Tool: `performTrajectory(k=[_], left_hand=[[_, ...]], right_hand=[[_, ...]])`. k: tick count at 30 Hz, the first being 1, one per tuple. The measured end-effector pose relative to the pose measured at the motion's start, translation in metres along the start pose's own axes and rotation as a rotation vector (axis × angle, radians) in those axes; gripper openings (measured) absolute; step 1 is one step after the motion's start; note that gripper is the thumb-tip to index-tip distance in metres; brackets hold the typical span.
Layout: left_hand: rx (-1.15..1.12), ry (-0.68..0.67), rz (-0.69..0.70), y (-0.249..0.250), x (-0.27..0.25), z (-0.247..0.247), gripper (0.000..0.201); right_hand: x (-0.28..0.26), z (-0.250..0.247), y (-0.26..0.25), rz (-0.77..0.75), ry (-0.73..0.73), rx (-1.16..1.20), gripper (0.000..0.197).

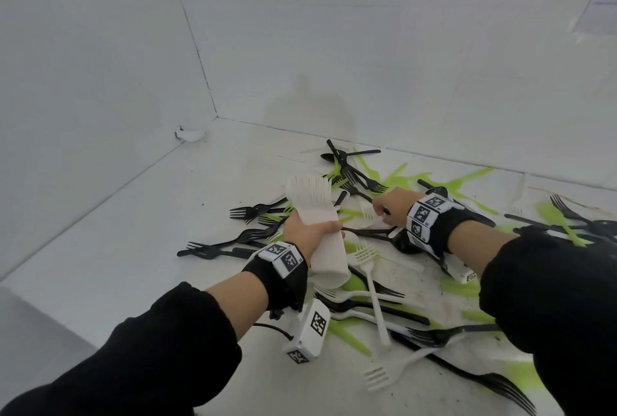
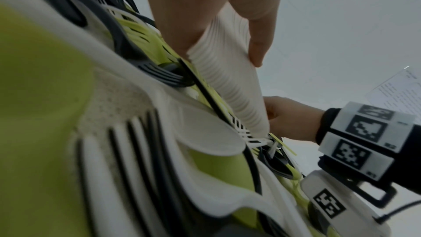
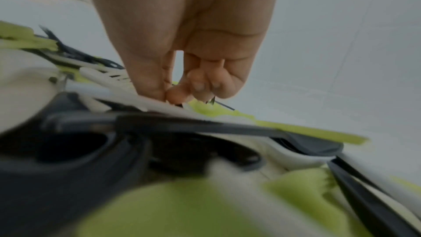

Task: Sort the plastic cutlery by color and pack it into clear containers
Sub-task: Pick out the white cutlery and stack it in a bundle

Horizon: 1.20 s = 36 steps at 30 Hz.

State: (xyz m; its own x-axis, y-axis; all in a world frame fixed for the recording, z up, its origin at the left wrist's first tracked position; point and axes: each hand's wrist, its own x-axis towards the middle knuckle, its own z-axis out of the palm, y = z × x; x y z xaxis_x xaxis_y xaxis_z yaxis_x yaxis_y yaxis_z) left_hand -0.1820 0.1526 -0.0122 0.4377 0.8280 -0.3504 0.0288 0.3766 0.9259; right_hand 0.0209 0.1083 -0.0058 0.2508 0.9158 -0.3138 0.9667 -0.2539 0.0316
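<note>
White plastic forks, nested into a thick ribbed stack of white forks (image 1: 314, 215), are gripped in the left hand (image 1: 305, 235) at the centre of the head view, fingers and thumb curled round the middle of the stack, tines fanned upward. Just right of it, one white fork (image 1: 367, 213) in the pile is pinched by the right hand (image 1: 392, 210); in the right wrist view the fingertips (image 3: 175, 95) are seen pressed together on its handle.

Slippage is judged the main risk: the stack is smooth, rigid and held only by side pressure, so forks could slide out and scatter if the grip is loosened. Tines of the pinched fork could also snag on the black cutlery (image 1: 360, 178) and lime green cutlery (image 1: 564, 222) crossed over it, dragging wrong colours along. No clear containers are seen in any view.
</note>
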Motion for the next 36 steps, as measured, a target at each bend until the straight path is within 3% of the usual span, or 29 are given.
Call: performTrajectory(k=[4,8,11,14,18,22,26,29,31,32,34,36], left_hand=[[-0.008,0.004,0.004,-0.002,0.0,-0.004,0.039],[0.011,-0.007,0.01,-0.004,-0.001,-0.007,0.044],[0.021,-0.01,0.018,-0.005,-0.001,-0.009,0.042],[0.018,-0.014,0.016,-0.005,-0.001,-0.009,0.043],[0.006,-0.031,0.013,-0.003,-0.003,-0.007,0.053],[0.017,-0.044,0.013,-0.005,-0.003,-0.005,0.048],[0.036,-0.055,0.002,-0.005,-0.008,-0.001,0.044],[0.06,-0.046,0.008,-0.008,-0.008,0.003,0.058],[0.048,-0.054,0.012,-0.01,-0.008,0.007,0.061],[0.045,-0.056,0.013,-0.012,-0.007,0.009,0.064],[0.053,-0.059,0.026,-0.014,-0.004,0.014,0.076],[0.021,-0.07,0.035,-0.019,0.0,0.02,0.082]], right_hand=[[-0.007,-0.01,0.004,-0.015,0.092,0.021,0.023],[-0.017,-0.02,0.007,-0.053,0.308,0.154,0.022],[-0.02,-0.024,0.014,-0.008,0.525,0.448,0.009],[-0.023,-0.025,0.022,0.068,0.64,0.872,0.02],[-0.028,-0.022,0.025,0.12,0.678,1.322,0.021],[-0.04,-0.011,0.03,0.2,0.566,1.618,0.02],[-0.06,0.009,0.041,0.353,0.627,1.463,0.018],[-0.072,0.015,0.051,0.468,0.43,0.852,0.012],[-0.073,0.019,0.049,0.426,0.269,0.521,0.009],[-0.071,0.021,0.046,0.396,0.196,0.39,0.017],[-0.069,0.02,0.038,0.392,0.169,0.283,0.028],[-0.07,0.015,0.029,0.423,0.305,0.377,0.03]])
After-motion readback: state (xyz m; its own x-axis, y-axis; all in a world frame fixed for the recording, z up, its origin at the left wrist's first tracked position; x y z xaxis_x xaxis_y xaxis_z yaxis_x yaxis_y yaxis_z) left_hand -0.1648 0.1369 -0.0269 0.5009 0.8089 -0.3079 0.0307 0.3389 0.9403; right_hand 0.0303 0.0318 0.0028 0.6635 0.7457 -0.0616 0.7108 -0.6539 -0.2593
